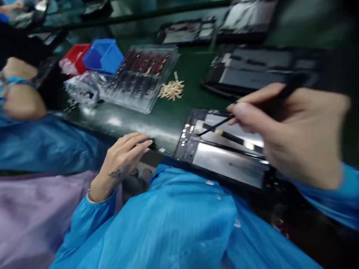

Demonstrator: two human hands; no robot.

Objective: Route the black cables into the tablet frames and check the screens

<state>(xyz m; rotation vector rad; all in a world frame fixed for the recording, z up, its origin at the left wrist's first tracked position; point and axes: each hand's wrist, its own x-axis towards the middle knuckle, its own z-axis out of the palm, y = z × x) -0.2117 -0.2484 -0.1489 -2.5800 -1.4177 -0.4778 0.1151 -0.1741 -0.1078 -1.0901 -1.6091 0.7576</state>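
Blue sleeve (179,220) | green bench (193,67) (glossy) | opened device (224,157) at edge

The green table (179,71) looks smooth and glossy. The far-left parts tray (140,76) is clear plastic. The near blue sleeve (179,216) is shiny cloth.

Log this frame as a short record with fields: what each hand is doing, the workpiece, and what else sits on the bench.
right hand: right hand pinches a thin black tool, tip over the open device
left hand: left hand rests flat on the bench edge, holding nothing
workpiece: open device, flat at the near edge, insides exposed
nearby: clear tray, pale slips, blue bin, red bin
other person: arm at far left
image: motion-blurred
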